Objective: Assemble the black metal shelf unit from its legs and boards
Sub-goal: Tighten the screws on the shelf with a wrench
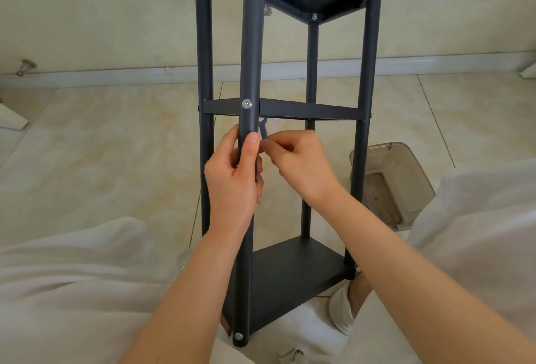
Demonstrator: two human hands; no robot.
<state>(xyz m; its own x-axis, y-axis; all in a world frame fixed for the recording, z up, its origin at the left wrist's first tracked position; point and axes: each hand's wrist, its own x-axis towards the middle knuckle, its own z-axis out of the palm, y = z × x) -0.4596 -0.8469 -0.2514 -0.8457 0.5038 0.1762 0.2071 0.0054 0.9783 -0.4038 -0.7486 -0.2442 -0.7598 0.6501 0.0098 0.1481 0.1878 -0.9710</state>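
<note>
Now, from the head camera: the shelf unit [368, 73] sits between your knees over the tiled floor [101, 131], leaning your way. Your left hand [232, 178] is wrapped round the near leg [252, 44], thumb up the tube, just under the middle board [307, 109]. Your right hand [301, 166] pinches a small grey key [263, 130] whose tip is tucked beneath that board, and I can't see where it seats. I'd say you're tightening this joint, so brace the leg firm and seat the key fully before turning. Stop once the silver screw [246, 104] sits flush. Round matte black tubes, thin flat boards, bright screw heads — smooth metal, easily scratched. A smoky clear plastic box [391, 186] sits to your right.
</note>
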